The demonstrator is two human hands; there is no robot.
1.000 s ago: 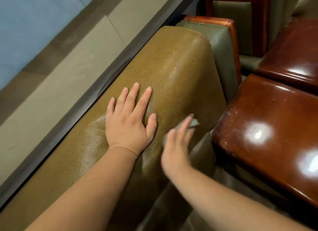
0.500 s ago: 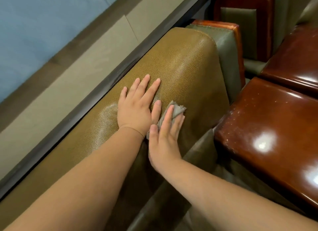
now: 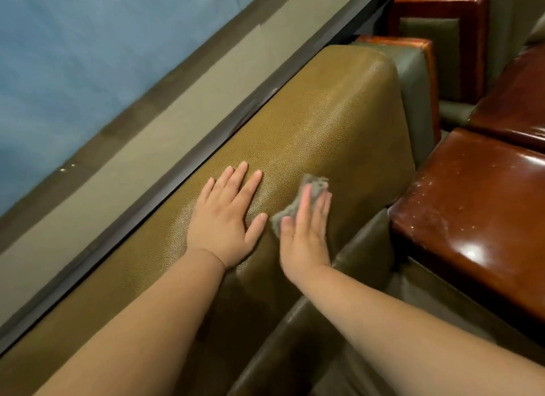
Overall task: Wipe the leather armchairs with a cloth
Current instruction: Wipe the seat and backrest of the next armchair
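Your left hand (image 3: 225, 218) lies flat on the olive leather backrest (image 3: 324, 124) of the armchair, palm down, fingers straight and slightly spread — its grip is released, nothing held, only resting on the pebbled leather. The thumb points toward your other hand.

Your right hand (image 3: 305, 233) sits just beside it, lower on the slope of the same backrest, with the fingers straight and pressed onto a small grey cloth (image 3: 298, 204). The cloth lies between your palm and the leather; its frayed upper corner sticks out past your fingertips, and another edge shows to the left of the hand, close to your left thumb. This grip is not clenched either — the fingers press the cloth flat instead of curling round it. The fingertips look a little blurred.

The backrest runs diagonally from the lower left up to a rounded corner at upper centre. Along its far side runs a dark wooden rail (image 3: 177, 171), and beyond that a beige band of wall and a blue surface (image 3: 73, 56). Below your right hand a darker green seat cushion (image 3: 362, 248) meets the backrest.

To the right, a glossy red-brown wooden armrest (image 3: 472, 207) catches bright reflections and carries pale specks on the end nearest the backrest. Behind it a second polished brown top (image 3: 519, 101) shows, and further back another chair's wood-framed green panel (image 3: 436, 42).
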